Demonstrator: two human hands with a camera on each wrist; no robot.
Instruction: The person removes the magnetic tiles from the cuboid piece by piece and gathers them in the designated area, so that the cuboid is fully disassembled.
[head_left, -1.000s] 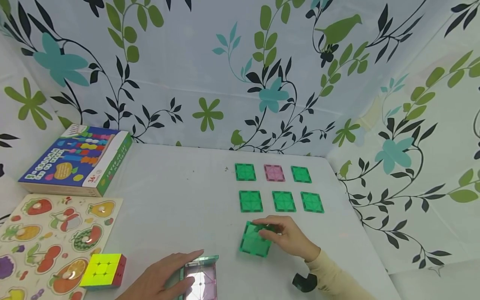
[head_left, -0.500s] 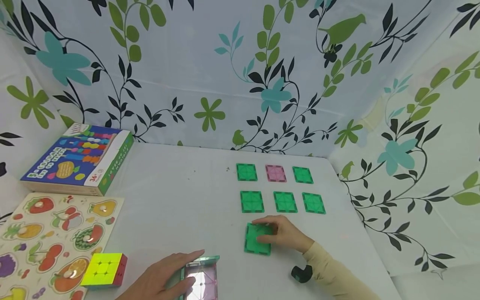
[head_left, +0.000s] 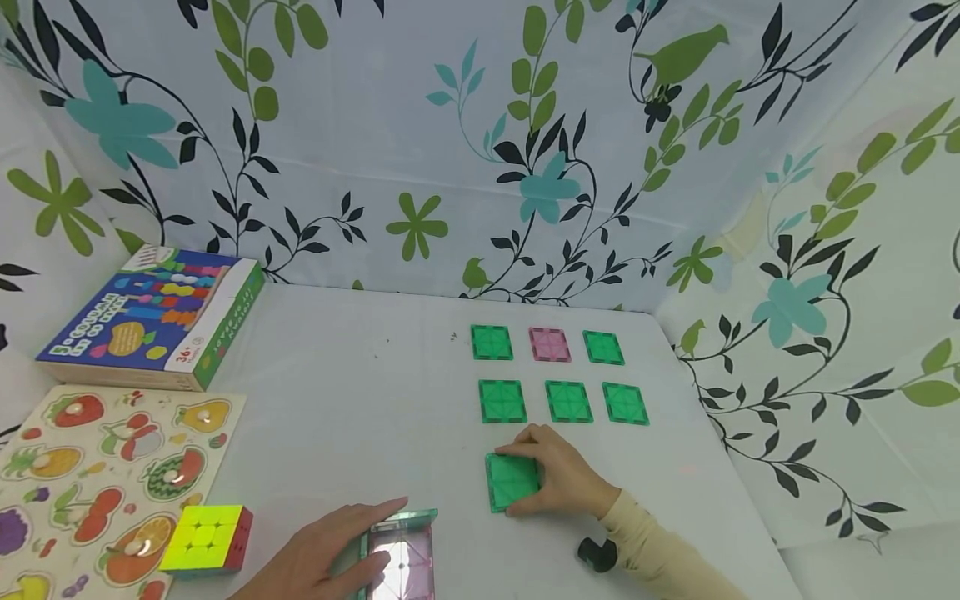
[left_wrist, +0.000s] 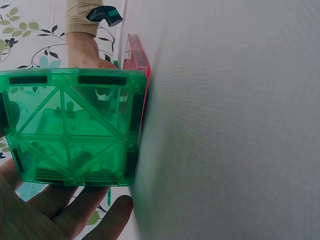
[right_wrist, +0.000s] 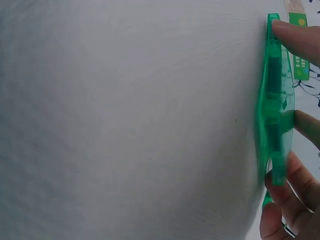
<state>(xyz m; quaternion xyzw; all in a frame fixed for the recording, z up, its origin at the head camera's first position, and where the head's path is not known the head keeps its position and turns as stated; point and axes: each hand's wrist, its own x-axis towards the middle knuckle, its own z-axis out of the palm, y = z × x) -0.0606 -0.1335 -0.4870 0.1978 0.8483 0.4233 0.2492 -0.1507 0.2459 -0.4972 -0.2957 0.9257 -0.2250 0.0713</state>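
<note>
Below two rows of square tiles, my right hand (head_left: 570, 479) holds a green magnetic tile (head_left: 512, 482) by its edges, thumb on the near side and fingers on the far side. Seen edge-on in the right wrist view, the green tile (right_wrist: 275, 100) is close over the table, with a fingertip over its face. My left hand (head_left: 322, 554) grips a block built of pink and green magnetic tiles (head_left: 408, 558) at the front edge of the head view. The left wrist view shows this block's green end face (left_wrist: 70, 130), with fingers below it.
Several green tiles (head_left: 502, 402) and one pink tile (head_left: 550, 344) lie in two rows beyond my right hand. At left are a yellow-topped puzzle cube (head_left: 202, 537), a fruit-sticker board (head_left: 97, 475) and a blue box (head_left: 142, 317). A patterned cloth (head_left: 337, 150) hangs behind the table.
The green tile in my right hand has turned from slanted to nearly straight and come lower, the thumb moving from its face to its near edge. My left hand has stayed put.
</note>
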